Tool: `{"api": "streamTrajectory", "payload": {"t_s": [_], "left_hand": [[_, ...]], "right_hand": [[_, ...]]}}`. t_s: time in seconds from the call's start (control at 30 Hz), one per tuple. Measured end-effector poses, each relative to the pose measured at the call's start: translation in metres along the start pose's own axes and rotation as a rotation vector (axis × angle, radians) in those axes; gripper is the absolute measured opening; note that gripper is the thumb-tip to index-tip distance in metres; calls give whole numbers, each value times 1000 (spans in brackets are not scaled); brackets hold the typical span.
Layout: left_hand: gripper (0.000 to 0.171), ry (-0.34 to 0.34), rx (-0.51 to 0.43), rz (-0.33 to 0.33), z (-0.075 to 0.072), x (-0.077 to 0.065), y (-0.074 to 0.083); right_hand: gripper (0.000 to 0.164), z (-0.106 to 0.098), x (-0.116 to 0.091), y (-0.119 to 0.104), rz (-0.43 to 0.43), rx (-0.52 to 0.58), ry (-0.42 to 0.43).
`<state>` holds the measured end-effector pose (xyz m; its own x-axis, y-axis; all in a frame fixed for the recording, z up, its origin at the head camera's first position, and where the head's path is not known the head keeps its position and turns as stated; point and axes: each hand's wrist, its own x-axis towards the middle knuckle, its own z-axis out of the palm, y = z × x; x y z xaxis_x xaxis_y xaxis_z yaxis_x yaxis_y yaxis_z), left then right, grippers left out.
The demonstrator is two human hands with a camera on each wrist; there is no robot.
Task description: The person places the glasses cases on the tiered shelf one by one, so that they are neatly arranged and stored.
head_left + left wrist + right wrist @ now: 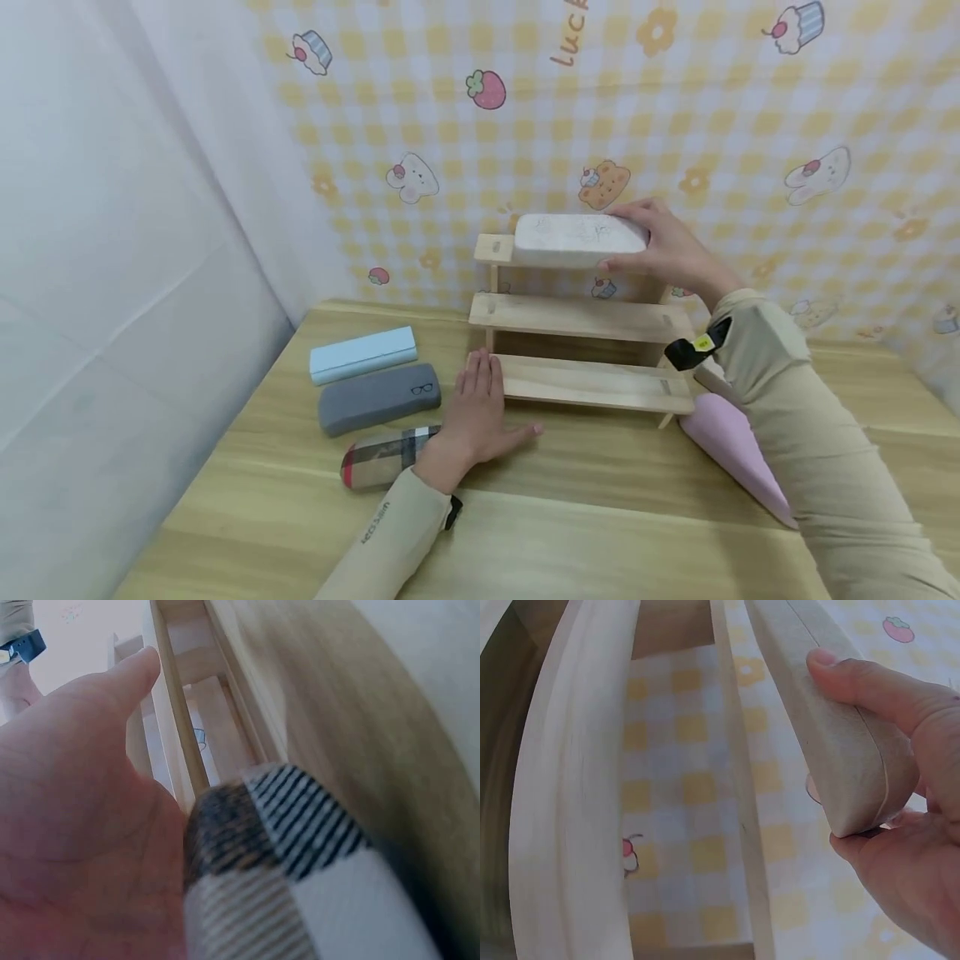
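Observation:
A three-tier wooden stand is at the centre in the head view. Over its top tier, my right hand grips the right end of a white glasses case. In the right wrist view, thumb and fingers pinch the case's end, whose lid seam shows. The case lies lengthwise along that tier, close over it. Fingers straight and thumb spread, my left hand rests its fingertips on the left end of the bottom tier. Beside its wrist lies a plaid glasses case, partly covered by that hand.
Left of the stand, a light blue case and a grey case with a glasses print lie on the wooden table. A pink case is at the right, partly behind my right sleeve. A patterned cloth hangs behind the stand.

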<state>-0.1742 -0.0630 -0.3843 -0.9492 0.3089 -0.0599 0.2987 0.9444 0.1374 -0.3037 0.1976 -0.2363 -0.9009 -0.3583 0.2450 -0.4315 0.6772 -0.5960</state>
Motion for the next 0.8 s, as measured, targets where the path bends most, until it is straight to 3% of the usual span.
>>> {"api": "streamTrajectory", "payload": {"t_s": [0.2, 0.47, 0.8], "left_hand": [[109, 13, -5, 22, 6, 2, 2], [108, 2, -8, 21, 2, 4, 4], [107, -9, -12, 12, 1, -1, -2]], "right_hand": [[83, 11, 10, -1, 24, 4, 7], [88, 16, 22, -8, 44, 4, -19], [83, 37, 29, -8, 40, 84, 38]]}}
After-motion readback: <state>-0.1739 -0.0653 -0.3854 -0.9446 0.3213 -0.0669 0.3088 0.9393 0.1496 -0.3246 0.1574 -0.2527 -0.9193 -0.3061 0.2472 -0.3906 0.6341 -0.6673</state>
